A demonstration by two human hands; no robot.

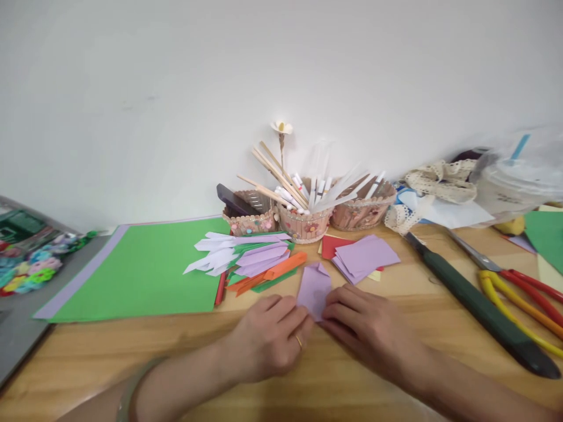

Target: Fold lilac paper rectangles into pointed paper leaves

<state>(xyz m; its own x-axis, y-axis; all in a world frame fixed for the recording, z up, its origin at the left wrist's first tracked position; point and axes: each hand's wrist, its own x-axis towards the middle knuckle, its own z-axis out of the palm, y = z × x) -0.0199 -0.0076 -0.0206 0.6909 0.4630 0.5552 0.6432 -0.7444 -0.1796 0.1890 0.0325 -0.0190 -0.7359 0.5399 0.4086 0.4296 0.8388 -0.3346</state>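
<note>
A small sheet of purple paper [314, 288], its top right corner folded over, lies on the wooden table between my hands. My left hand [275, 334] has its fingers closed on the paper's lower left edge. On the right edge, the curled fingers of my right hand [363, 322] grip the same sheet. Just beyond are folded paper strips in purple [264, 258], white [215, 252] and orange [277, 271], with green ones among them. A stack of purple paper pieces [367, 258] rests on red paper [336, 247] behind my right hand.
Green paper sheets [153, 272] lie at left beside a grey laptop [26, 328]. Small decorated baskets [305, 225] with sticks and pens line the wall. At right are a green-handled tool [475, 299], scissors [505, 278], lace ribbon [444, 179] and a lidded plastic cup [514, 181].
</note>
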